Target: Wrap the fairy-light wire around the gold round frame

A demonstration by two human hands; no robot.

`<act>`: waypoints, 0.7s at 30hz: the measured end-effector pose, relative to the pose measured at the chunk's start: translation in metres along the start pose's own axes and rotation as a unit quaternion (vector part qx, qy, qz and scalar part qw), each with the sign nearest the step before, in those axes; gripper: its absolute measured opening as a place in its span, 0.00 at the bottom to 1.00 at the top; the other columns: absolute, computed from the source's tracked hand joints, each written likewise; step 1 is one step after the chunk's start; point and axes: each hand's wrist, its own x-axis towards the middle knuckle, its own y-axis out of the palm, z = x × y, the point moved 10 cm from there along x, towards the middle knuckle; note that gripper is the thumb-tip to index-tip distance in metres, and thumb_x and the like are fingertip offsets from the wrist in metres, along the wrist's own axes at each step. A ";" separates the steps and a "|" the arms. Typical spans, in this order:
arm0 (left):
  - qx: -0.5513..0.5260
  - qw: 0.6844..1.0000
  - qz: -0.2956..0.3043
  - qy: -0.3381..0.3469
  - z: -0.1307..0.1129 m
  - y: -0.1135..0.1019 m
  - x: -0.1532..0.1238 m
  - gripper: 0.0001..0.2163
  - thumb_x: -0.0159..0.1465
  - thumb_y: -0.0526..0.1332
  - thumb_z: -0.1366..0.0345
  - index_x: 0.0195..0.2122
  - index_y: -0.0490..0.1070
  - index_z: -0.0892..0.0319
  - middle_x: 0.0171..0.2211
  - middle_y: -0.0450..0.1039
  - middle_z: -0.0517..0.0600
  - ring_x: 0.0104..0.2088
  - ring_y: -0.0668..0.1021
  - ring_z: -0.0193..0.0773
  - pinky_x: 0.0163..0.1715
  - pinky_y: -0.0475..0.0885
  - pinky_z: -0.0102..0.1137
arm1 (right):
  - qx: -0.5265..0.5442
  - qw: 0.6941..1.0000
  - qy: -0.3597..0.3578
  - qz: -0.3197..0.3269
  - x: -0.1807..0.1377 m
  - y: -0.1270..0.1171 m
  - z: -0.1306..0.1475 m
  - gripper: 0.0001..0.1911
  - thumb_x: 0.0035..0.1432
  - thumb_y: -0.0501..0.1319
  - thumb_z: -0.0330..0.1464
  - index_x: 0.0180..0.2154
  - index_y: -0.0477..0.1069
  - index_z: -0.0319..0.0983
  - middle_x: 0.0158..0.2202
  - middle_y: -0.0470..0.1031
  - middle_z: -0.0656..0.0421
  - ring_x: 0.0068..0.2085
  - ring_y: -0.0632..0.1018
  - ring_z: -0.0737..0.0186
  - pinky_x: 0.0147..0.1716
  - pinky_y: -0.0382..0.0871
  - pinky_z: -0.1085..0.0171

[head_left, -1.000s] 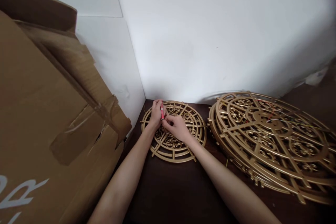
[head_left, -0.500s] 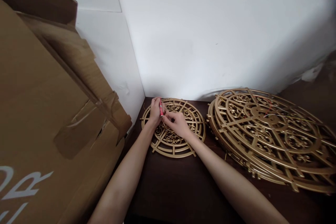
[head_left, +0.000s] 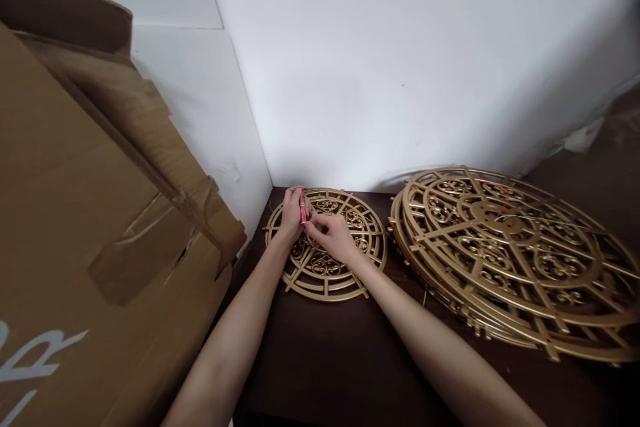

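My left hand [head_left: 291,213] is closed around a slim red tube [head_left: 303,207] with a pale band, held nearly upright. My right hand [head_left: 335,237] has its thumb and fingers pinched together right by the tube's lower end; what they grip is too small to make out. Both hands are over the upper left part of a round gold openwork panel [head_left: 327,296], which lies flat on a dark brown table [head_left: 320,347]. Scrollwork fills the panel's inner ring, partly hidden by my hands.
Larger round gold panels [head_left: 417,240] are stacked on the right, with thin red and pale strands on top. A tall cardboard box [head_left: 125,213] with torn flaps stands close on the left. A white wall [head_left: 375,80] rises behind the table.
The whole view has shifted slightly, so everything sits a little further left. My hands keep nearly the same hold by the red tube.
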 end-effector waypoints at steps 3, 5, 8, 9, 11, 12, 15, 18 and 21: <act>0.009 1.000 0.004 0.008 -0.002 0.001 0.000 0.06 0.62 0.56 0.63 0.33 0.58 0.56 0.11 0.56 0.37 0.11 0.60 0.29 0.12 0.54 0.23 | -0.002 1.000 0.005 -0.002 0.000 0.000 -0.001 0.16 0.59 0.55 0.36 0.20 0.65 0.38 0.18 0.66 0.64 0.22 0.65 0.70 0.26 0.55 0.70; 0.012 1.000 0.007 0.005 -0.001 0.001 0.000 0.06 0.61 0.56 0.64 0.33 0.58 0.56 0.11 0.56 0.37 0.11 0.59 0.29 0.12 0.54 0.23 | -0.003 1.000 0.009 -0.002 0.000 0.000 -0.003 0.16 0.58 0.55 0.36 0.21 0.66 0.38 0.18 0.66 0.64 0.22 0.66 0.70 0.26 0.55 0.70; 0.010 1.000 0.009 0.001 0.000 0.001 0.000 0.06 0.61 0.57 0.63 0.34 0.58 0.56 0.11 0.56 0.37 0.11 0.59 0.29 0.13 0.55 0.23 | -0.002 1.000 0.011 -0.006 0.000 0.000 -0.003 0.16 0.58 0.55 0.36 0.21 0.68 0.38 0.18 0.65 0.64 0.22 0.65 0.71 0.27 0.56 0.70; 0.008 1.000 0.011 0.001 0.000 0.001 0.001 0.07 0.61 0.57 0.62 0.34 0.58 0.56 0.11 0.56 0.37 0.11 0.59 0.29 0.13 0.55 0.23 | -0.001 1.000 0.011 -0.008 0.001 -0.001 -0.003 0.16 0.58 0.56 0.36 0.21 0.68 0.38 0.18 0.65 0.64 0.22 0.65 0.71 0.27 0.56 0.70; 0.008 1.000 0.013 0.005 0.000 0.002 0.001 0.06 0.61 0.57 0.63 0.35 0.58 0.56 0.11 0.56 0.37 0.11 0.60 0.29 0.13 0.55 0.23 | -0.002 1.000 0.012 -0.008 0.001 -0.001 -0.004 0.15 0.57 0.56 0.36 0.21 0.69 0.38 0.18 0.65 0.64 0.22 0.65 0.71 0.27 0.56 0.70; 0.009 1.000 0.014 0.006 0.000 0.002 0.001 0.06 0.61 0.57 0.63 0.35 0.58 0.56 0.11 0.56 0.37 0.11 0.60 0.29 0.13 0.54 0.23 | -0.004 1.000 0.014 -0.006 0.001 -0.001 -0.004 0.15 0.57 0.56 0.36 0.21 0.69 0.38 0.18 0.65 0.64 0.22 0.65 0.71 0.27 0.56 0.70; 0.014 1.000 0.010 0.006 0.000 0.001 0.002 0.06 0.61 0.57 0.63 0.34 0.58 0.56 0.11 0.55 0.37 0.11 0.60 0.28 0.13 0.54 0.23 | -0.009 1.000 0.020 -0.002 0.000 0.000 -0.006 0.15 0.58 0.56 0.36 0.21 0.70 0.38 0.18 0.66 0.64 0.22 0.66 0.70 0.27 0.57 0.70; 0.017 1.000 0.007 0.002 0.001 0.001 0.002 0.06 0.61 0.57 0.63 0.34 0.58 0.56 0.11 0.56 0.37 0.11 0.60 0.28 0.13 0.54 0.23 | -0.009 1.000 0.022 -0.002 0.000 0.000 -0.006 0.15 0.58 0.56 0.36 0.21 0.70 0.38 0.18 0.67 0.64 0.22 0.66 0.70 0.28 0.57 0.70; 0.017 1.000 0.011 0.002 0.001 0.001 0.003 0.06 0.61 0.57 0.63 0.34 0.58 0.56 0.11 0.56 0.37 0.10 0.60 0.28 0.13 0.53 0.23 | -0.010 1.000 0.019 -0.006 0.000 -0.001 -0.006 0.15 0.58 0.56 0.36 0.21 0.70 0.38 0.18 0.67 0.64 0.22 0.66 0.70 0.28 0.57 0.70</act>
